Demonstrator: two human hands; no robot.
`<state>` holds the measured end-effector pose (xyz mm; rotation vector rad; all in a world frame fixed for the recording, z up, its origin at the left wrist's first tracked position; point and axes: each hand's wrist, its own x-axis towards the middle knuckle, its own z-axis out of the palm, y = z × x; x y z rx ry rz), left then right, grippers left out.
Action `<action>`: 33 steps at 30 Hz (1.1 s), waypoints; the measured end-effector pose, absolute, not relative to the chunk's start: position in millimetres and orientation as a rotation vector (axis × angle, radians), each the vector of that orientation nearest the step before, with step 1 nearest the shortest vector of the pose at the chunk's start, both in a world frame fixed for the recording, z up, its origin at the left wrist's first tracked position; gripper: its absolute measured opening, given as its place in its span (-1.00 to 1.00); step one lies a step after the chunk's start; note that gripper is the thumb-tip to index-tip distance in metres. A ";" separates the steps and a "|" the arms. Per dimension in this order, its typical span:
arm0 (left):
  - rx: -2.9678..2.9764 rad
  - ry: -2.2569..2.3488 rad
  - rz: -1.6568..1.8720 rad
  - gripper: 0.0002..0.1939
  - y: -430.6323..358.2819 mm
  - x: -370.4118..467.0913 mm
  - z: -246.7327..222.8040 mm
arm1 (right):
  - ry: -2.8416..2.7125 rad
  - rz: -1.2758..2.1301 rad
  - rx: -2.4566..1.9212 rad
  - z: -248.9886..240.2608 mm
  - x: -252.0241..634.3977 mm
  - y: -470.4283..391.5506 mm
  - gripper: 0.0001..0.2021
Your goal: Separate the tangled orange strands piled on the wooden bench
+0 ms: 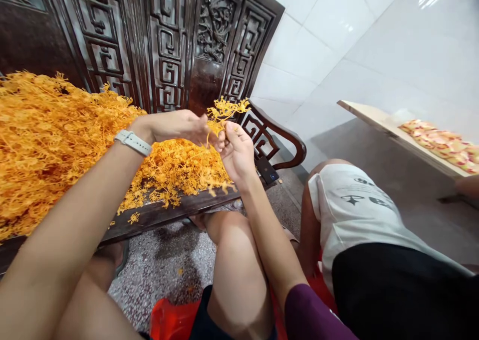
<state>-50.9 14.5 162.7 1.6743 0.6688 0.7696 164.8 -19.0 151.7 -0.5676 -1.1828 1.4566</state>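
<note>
A large heap of orange, thin branching plastic-like pieces (67, 140) covers the dark wooden bench (179, 208). Above its right part, my right hand (237, 148) pinches the stem of an orange branching piece (228, 108), whose spread tips point up. My left hand (190, 126), below a pale watch band on the wrist, reaches in from the left and meets the right fingertips at the stem. Its fingers are blurred, and what they grip cannot be made out. Just below the hands, a few orange bits (217, 183) are blurred over the bench edge.
A dark phone (267, 170) lies by the curved armrest (295, 148). Behind the heap rises the carved backrest (168, 46). At right sits another person in white shorts (355, 195), near a board (389, 128) with red-and-yellow pieces (441, 143). A red stool (172, 320) shows below.
</note>
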 end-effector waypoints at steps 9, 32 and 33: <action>1.543 0.713 1.252 -0.54 11.2 10.8 174.3 | -1.161 1.183 -0.732 153.3 165.9 -26.5 -0.60; 1.556 1.077 1.401 -0.84 29.2 -62.2 173.5 | -0.982 1.629 -0.800 147.6 172.7 -14.6 -0.47; 1.569 1.061 1.366 -0.84 27.2 -63.3 173.9 | -0.900 1.692 -0.869 140.9 172.9 -6.8 -0.46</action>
